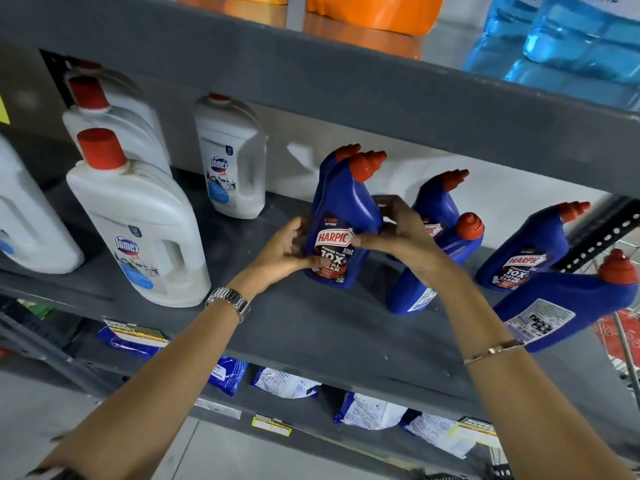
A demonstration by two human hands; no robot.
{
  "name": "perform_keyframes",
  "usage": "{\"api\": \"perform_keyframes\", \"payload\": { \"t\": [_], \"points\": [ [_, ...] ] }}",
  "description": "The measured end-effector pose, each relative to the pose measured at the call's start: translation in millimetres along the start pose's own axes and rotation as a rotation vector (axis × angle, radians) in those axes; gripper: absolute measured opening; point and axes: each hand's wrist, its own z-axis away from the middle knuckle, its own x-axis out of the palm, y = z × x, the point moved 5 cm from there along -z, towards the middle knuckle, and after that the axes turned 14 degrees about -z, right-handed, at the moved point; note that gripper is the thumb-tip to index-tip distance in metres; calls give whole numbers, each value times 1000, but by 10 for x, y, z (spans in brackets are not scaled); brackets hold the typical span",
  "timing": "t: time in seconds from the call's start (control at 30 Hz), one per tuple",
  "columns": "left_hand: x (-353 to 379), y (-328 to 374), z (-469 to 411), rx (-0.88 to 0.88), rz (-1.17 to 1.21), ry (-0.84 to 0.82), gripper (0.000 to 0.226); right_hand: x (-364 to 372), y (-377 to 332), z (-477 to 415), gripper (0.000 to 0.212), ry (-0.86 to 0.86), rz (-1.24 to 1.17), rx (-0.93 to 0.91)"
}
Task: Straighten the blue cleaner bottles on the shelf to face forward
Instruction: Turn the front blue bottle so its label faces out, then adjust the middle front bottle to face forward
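Note:
Several blue cleaner bottles with red caps stand on the grey shelf [311,327]. The leftmost front bottle [341,209] shows its red label forward; another blue bottle stands right behind it. My left hand [287,252] grips its lower left side and my right hand [398,233] holds its right side, thumb on the label. Behind my right hand a bottle [415,296] is turned, its back label showing. Further right one bottle [526,258] faces forward, and the nearest one [568,306] shows its barcode label.
White bottles with red caps [138,220] stand on the left of the same shelf. The shelf above [346,74] overhangs closely, carrying orange packs and light blue bottles [571,39]. Blue and white pouches [374,410] lie on the shelf below. A cart [620,337] is at the right.

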Motion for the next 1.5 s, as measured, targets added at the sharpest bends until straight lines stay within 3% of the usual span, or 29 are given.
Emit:
{"api": "perform_keyframes", "payload": {
  "t": [0.17,0.63,0.77,0.83,0.97,1.0,1.07,1.17,1.27,1.37,1.5],
  "points": [
    [19,-60,-6,-12,-58,-7,62,-27,271,35,38,71,-2,-33],
    [66,-521,-110,-83,-96,-43,64,10,665,-39,49,124,160,10],
    [99,-521,-64,-67,-79,-35,69,78,640,162,55,220,124,-33],
    [151,-499,16,-46,-27,63,67,38,592,484,48,318,138,-117],
    [423,-437,568,2,33,657,57,-478,543,1243,32,675,-22,-268],
    [616,-371,679,33,41,679,58,-678,545,1298,34,743,-95,-285],
    [1088,-178,684,99,66,514,56,-1044,560,1219,41,786,-177,-260],
    [1548,24,368,123,18,277,56,-1383,558,848,57,617,-184,-134],
    [1598,9,25,110,-22,247,64,-1461,549,533,74,339,-198,-43],
    [1612,-51,-154,75,-66,188,69,-1479,536,406,72,152,-248,4],
    [1693,-14,-211,100,-7,95,49,-1420,566,392,66,58,-188,39]
  ]
}}
